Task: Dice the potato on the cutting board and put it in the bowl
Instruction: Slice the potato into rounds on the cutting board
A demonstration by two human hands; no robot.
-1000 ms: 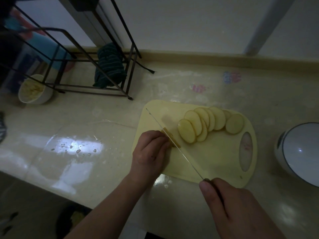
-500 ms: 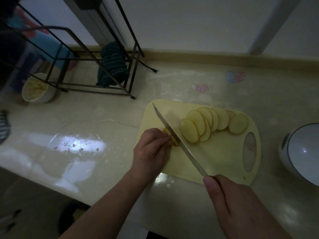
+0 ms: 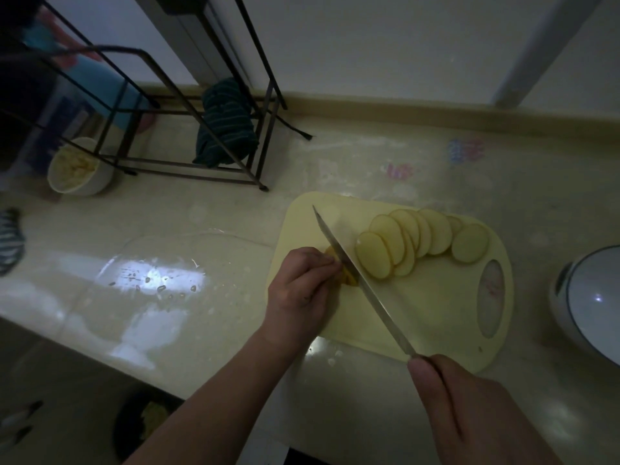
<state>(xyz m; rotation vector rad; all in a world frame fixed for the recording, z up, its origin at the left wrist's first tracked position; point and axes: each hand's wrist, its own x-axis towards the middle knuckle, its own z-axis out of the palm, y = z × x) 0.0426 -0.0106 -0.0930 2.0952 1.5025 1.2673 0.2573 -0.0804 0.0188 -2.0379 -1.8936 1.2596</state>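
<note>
On the pale yellow cutting board point(image 3: 432, 317), a small end piece of potato point(image 3: 345, 275) lies near the left edge, pinned under the curled fingers point(image 3: 323, 260) of the left hand point(image 3: 302, 290). Against it stands the knife point(image 3: 362, 283), its blade running slantwise from the board's far left corner to the near edge, where the right hand point(image 3: 469, 411) grips the handle with its fingers wrapped around it. Just right of the blade, a row of overlapping potato slices point(image 3: 419, 243) fans across the board's far half. Beyond the board's right end, apart from it, a white bowl point(image 3: 590, 297) sits on the glossy table point(image 3: 167, 297). Farther back on the left, a dark wire rack point(image 3: 188, 105) carries a striped green cloth point(image 3: 224, 125), and a small white cup point(image 3: 79, 167) of pale food stands beside it.
</note>
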